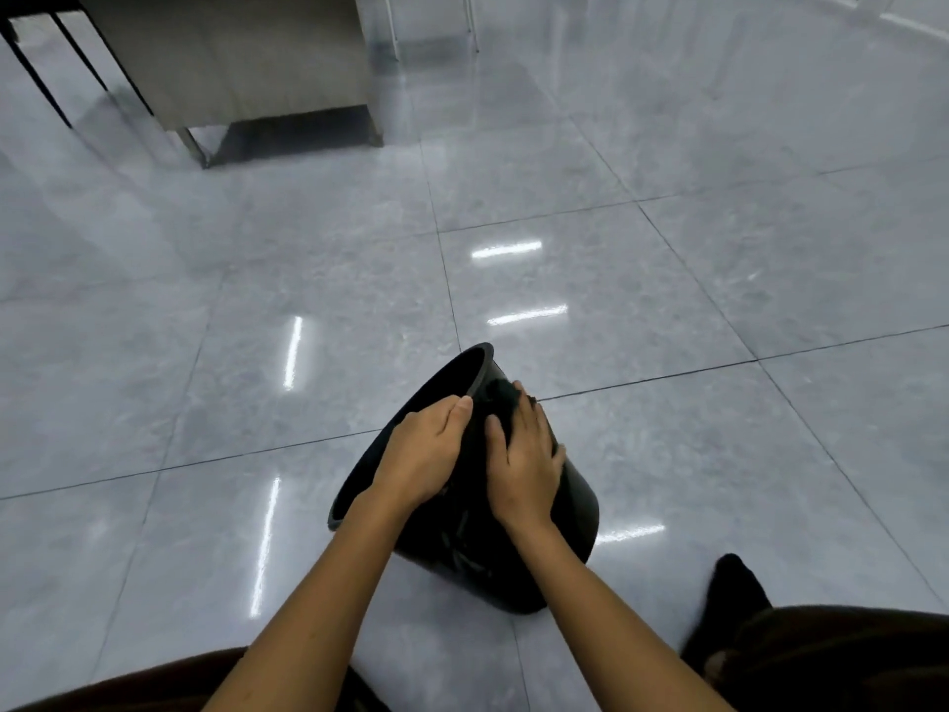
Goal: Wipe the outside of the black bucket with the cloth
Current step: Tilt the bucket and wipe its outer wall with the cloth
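Note:
The black bucket lies tilted on the glossy tiled floor, its open mouth facing up and to the left. My left hand grips the bucket's rim, fingers curled over the edge. My right hand presses flat against the outer wall just below the rim. A dark cloth bunches under its fingertips and is mostly hidden by the hand.
Grey floor tiles spread all around. A metal cabinet on legs stands at the far left, with thin black legs beside it. My knees in dark trousers and a dark-socked foot sit at the bottom right.

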Demonstrator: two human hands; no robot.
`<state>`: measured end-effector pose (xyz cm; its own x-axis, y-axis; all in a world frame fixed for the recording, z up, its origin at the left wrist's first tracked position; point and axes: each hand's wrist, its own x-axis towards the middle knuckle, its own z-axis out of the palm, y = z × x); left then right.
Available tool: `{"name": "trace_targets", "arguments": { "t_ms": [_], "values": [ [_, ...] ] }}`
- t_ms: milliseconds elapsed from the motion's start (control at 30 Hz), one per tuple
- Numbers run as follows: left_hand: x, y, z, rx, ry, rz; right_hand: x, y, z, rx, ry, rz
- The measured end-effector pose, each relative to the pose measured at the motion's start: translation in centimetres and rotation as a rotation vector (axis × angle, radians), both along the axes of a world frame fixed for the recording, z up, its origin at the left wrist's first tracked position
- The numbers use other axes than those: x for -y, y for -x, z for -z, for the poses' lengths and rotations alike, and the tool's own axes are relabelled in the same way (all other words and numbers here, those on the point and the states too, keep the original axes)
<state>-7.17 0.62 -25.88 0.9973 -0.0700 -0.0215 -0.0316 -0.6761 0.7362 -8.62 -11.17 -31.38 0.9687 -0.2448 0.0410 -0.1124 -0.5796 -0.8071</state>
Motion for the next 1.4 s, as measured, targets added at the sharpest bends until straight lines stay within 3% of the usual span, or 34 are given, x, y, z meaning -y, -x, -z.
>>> {"name": "trace_targets", "arguments": {
  "t_ms": [200,300,400,500,567,633,733,867,967,1067,1167,1233,1400],
  "values": [
    [-1.7,1.0,1.2,0.016,0.021,-0.049,3.1,-4.4,1.3,-0.359,-0.181,-0.048],
    [-1.8,1.1,1.1,-0.018,0.032,-0.07,5.5,-2.6,3.2,-0.494,-0.186,0.114],
    [-1.1,0.4,0.6,-0.081,0.091,-0.063,4.1,0.9,3.9,-0.281,-0.162,0.329],
    [0.5,0.0,-0.2,-0.091,0.074,-0.005,0.3,2.1,1.5,0.088,-0.165,0.207],
    [1.3,0.1,-0.6,-0.09,0.046,0.042,-0.3,0.6,-0.2,0.159,-0.183,0.113],
    [1.6,0.3,-0.7,-0.069,0.054,0.074,0.7,-2.2,-0.8,0.071,-0.202,0.085],
    [1.4,1.1,-0.3,-0.037,0.037,0.121,4.1,-5.5,0.4,-0.305,-0.305,0.043],
    [0.4,1.5,0.2,-0.056,0.037,0.032,7.5,-1.7,4.5,-0.512,-0.335,0.106],
    [0.4,0.4,-0.3,-0.069,-0.003,-0.02,6.3,2.3,5.7,-0.329,-0.281,0.294],
    [2.3,-0.2,-1.0,-0.057,-0.043,0.056,3.6,3.3,3.5,0.059,-0.242,0.128],
    [3.6,-0.3,-1.2,-0.075,-0.049,0.106,2.9,1.7,1.2,0.218,-0.186,-0.059],
    [3.5,0.1,-1.1,-0.081,-0.028,0.138,3.4,-0.9,0.2,0.143,-0.227,-0.013],
    [1.7,2.1,-0.1,-0.064,0.006,0.168,5.1,-6.4,-1.0,-0.4,-0.346,0.002]
  ]
}}
